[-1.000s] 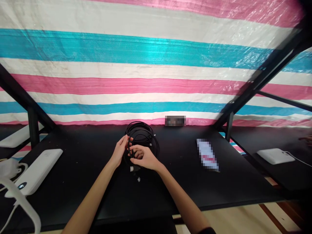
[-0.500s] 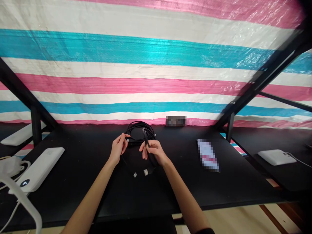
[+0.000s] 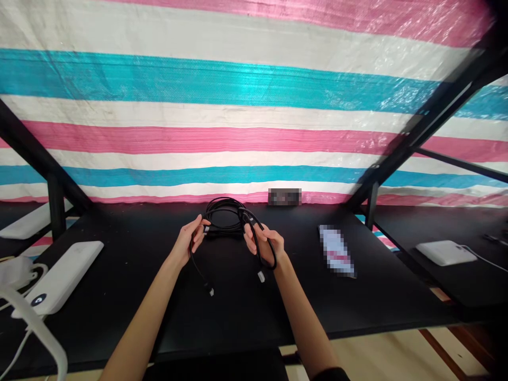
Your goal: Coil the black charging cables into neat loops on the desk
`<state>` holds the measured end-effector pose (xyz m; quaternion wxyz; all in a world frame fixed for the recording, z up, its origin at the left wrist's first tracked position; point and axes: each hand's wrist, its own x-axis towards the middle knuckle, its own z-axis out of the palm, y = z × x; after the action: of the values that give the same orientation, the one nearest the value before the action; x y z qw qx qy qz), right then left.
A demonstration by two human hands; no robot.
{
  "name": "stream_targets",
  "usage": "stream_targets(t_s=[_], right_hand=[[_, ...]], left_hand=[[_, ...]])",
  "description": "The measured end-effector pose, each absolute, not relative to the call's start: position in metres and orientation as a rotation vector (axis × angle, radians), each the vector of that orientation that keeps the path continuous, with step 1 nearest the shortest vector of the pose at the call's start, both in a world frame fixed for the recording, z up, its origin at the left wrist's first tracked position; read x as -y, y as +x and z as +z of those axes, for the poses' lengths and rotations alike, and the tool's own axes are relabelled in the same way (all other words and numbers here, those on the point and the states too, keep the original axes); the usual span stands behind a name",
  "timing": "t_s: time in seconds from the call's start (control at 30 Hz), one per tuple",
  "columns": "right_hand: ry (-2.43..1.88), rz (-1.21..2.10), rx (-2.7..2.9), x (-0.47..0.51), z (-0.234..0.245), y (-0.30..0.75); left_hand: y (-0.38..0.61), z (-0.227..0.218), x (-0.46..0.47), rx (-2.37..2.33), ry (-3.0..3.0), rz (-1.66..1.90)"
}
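Between my hands lies a coiled black cable (image 3: 225,198) at the back middle of the black table. My left hand (image 3: 189,239) pinches a strand at the coil's left side, and a loose end with a silver plug (image 3: 211,291) hangs down from it. My right hand (image 3: 266,242) is curled round a folded bundle at the cable's other end, with fingers partly hidden behind the strands. Below that hand dangles a pale connector (image 3: 261,276). Another small pale plug (image 3: 206,229) shows by my left fingertips.
A white power bank (image 3: 67,278) lies at left beside a white charger (image 3: 16,272) and a white curved arm. To the right is a blurred phone-like slab (image 3: 336,251); a blurred dark box (image 3: 284,197) stands at the back. Black frame bars slope at both sides before striped sheeting.
My right hand has moved right with its bundle, spreading away from my left hand. The left loose plug has swung slightly left and down; the right connector has shifted right.
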<state>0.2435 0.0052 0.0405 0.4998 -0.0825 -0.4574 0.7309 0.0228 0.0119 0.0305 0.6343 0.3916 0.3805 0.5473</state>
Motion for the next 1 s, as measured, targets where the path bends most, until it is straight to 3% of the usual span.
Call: stream_targets(t_s=[0.27, 0.6, 1.0], right_hand=[[0.129, 1.888, 0.900, -0.003, 0.036, 0.257], [-0.609, 1.753, 0.796, -0.018, 0.039, 0.250], [-1.033, 1.158, 1.051, -0.033, 0.015, 0.242]], left_hand=[[0.002, 0.031, -0.002, -0.113, 0.553, 1.345], [-0.010, 0.040, 0.006, -0.073, 0.677, 1.868], [-0.011, 0.038, 0.008, 0.297, 0.639, 1.742]])
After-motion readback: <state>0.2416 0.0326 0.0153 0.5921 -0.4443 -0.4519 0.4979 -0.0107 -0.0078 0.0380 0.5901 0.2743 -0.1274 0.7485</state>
